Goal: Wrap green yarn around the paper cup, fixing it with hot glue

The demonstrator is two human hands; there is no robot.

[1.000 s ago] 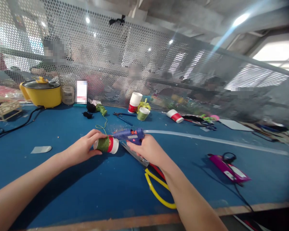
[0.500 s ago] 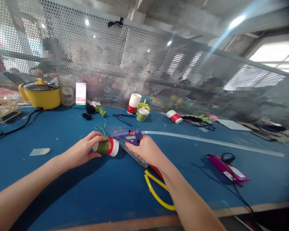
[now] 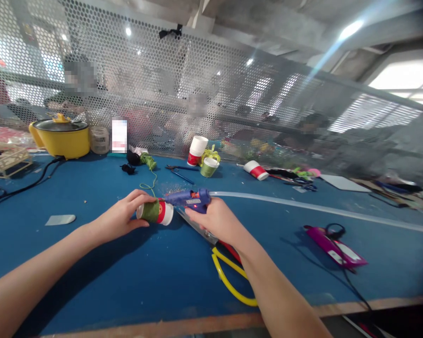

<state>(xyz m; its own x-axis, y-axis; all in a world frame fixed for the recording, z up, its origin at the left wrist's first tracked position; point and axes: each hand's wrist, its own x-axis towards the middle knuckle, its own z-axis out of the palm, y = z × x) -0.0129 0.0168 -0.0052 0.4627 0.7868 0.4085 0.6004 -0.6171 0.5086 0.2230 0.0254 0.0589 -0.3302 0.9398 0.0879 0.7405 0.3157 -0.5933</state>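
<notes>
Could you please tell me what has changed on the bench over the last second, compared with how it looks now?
Almost nothing. The left hand keeps the yarn-wrapped cup on its side, and the right hand keeps the blue glue gun with its nozzle at the cup's green wrapping. Nothing was picked up or let go. Slight shifts in the picture look like head movement. The scissors and yellow pot stay put.

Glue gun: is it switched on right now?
On, it seems. The glue gun in the right hand shows a small red light glowing on its side, nozzle at the cup held by the left hand.
</notes>
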